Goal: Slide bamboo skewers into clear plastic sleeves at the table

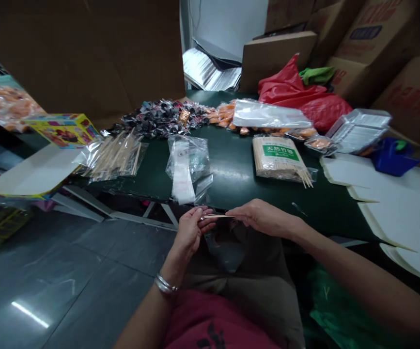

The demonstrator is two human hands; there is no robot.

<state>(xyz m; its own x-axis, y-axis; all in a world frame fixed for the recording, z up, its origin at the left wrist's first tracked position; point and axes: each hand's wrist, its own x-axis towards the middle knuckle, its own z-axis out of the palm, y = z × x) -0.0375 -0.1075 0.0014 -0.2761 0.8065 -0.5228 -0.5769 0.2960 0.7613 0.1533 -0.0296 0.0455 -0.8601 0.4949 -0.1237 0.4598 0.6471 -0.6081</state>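
Observation:
A thin bamboo stick lies level between my two hands, just off the table's near edge. One end is pinched between the thumb and fingers of my left hand, which wears a silver bangle. My right hand grips the other end, its fingers curled over and partly hidden. Beneath the hands hangs a clear plastic sheet or bag; what holds it cannot be made out. In front of my left hand lie clear plastic bags with a white paper strip. A pack of bamboo sticks with a green label rests beyond my right hand.
Bagged sticks lie left on the dark green table. Dark small packets and orange packets are heaped behind. White card sheets and a blue container stand right; cardboard boxes rise behind.

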